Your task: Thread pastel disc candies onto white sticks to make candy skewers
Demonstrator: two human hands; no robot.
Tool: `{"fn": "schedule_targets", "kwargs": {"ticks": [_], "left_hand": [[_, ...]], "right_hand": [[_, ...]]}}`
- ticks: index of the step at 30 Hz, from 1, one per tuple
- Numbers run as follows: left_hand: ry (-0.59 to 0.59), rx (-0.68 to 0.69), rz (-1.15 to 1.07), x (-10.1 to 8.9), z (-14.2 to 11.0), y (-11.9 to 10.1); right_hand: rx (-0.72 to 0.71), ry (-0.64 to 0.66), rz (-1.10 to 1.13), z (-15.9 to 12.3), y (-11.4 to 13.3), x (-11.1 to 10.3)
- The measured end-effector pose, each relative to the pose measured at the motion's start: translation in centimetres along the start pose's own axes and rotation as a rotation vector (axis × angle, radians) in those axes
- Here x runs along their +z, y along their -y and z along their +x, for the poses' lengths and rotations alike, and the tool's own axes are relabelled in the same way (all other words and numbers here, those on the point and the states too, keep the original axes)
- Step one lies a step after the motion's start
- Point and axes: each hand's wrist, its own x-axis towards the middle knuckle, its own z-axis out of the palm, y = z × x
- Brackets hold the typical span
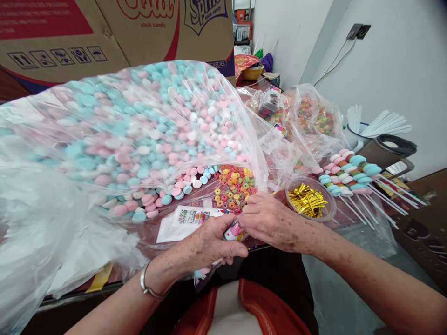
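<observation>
Farthest left on my feed, crumpled white plastic (31, 218) sits against a big clear bag (257, 153) whose mouth lets out pink, blue and white candies (148, 200). Moving right, I find flat printed sleeves (171, 228) lying just beyond the left wrist, which wears a silver bracelet (144, 281).

Then comes the left hand (207, 242), closed around a small clear packet (233, 232) with its thumb across the near side. The packet hangs between both hands, over the near edge of the work surface. As I judge it, the relation that counts is its long axis: it slants from an upper end at the right hand's fingertips down and leftward toward the lap. The right hand (275, 225) is gathered into a narrow pinch at that upper end (whether anything slim sits between those fingertips, I cannot tell). Ring-shaped candies (233, 186) lie just beyond the fingers.

To the right, a round tub (331, 207) of gold strips (307, 200) stands just beside the right hand, which is clearly the nearer of the two. Past it, I see candy skewers (351, 172) laid together, their white sticks pointing right and toward me.
</observation>
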Motion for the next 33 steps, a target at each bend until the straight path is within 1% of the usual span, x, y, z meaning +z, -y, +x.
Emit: {"fn": "schedule_targets", "kwargs": {"ticks": [2, 4, 5, 7, 9, 11, 13, 15, 16, 18, 21, 22, 24, 26, 28, 31, 33], "left_hand": [[0.004, -0.002, -0.119, 0.2, -0.3, 0.0], [-0.039, 0.019, -0.247, 0.4, -0.5, 0.1], [-0.082, 0.032, -0.308, 0.5, -0.5, 0.1], [-0.190, 0.058, -0.404, 0.9, -0.4, 0.1], [-0.282, 0.089, -0.460, 1.3, -0.1, 0.1], [-0.346, 0.109, -0.479, 1.7, 0.1, 0.0], [-0.401, 0.115, -0.469, 2.2, 0.2, -0.1], [-0.452, 0.125, -0.446, 2.6, 0.1, -0.2], [-0.477, 0.136, -0.436, 2.7, 0.1, -0.2], [-0.542, 0.155, -0.424, 2.8, 0.1, -0.4], [-0.691, 0.220, -0.341, 2.5, 0.3, -0.6], [-0.736, 0.256, -0.292, 2.3, 0.4, -0.6], [-0.781, 0.327, -0.209, 2.1, 0.7, -0.5], [-0.775, 0.354, -0.190, 2.0, 1.0, -0.2], [-0.720, 0.347, -0.303, 2.0, 1.0, 0.1], [-0.528, 0.283, -0.586, 2.1, 0.6, 0.5], [-0.440, 0.231, -0.694, 2.1, 0.3, 0.6]], "right_hand": [[-0.021, -0.029, 0.014, 0.1, -0.4, -0.1], [-0.014, -0.107, 0.037, 0.1, -0.7, -0.3], [0.016, -0.175, 0.050, 0.1, -0.8, -0.3], [0.137, -0.342, 0.058, 0.1, -1.0, -0.3], [0.261, -0.448, 0.048, 0.0, -1.0, 0.1], [0.288, -0.454, 0.053, 0.0, -0.9, 0.6], [0.253, -0.412, 0.102, 0.0, -0.7, 1.1], [0.242, -0.373, 0.196, 0.0, -0.3, 1.4], [0.265, -0.361, 0.269, 0.1, 0.0, 1.4], [0.374, -0.381, 0.451, 0.2, 0.6, 1.4], [0.580, -0.495, 0.723, 0.4, 1.8, 1.4], [0.621, -0.501, 0.802, 0.5, 2.2, 1.5], [0.648, -0.443, 0.944, 0.9, 2.8, 1.9], [0.657, -0.377, 1.031, 1.3, 3.3, 2.5], [0.673, -0.405, 1.053, 1.5, 3.5, 3.0], [0.670, -0.502, 1.046, 1.6, 3.5, 3.6], [0.636, -0.528, 1.068, 1.6, 3.4, 4.0]]}}
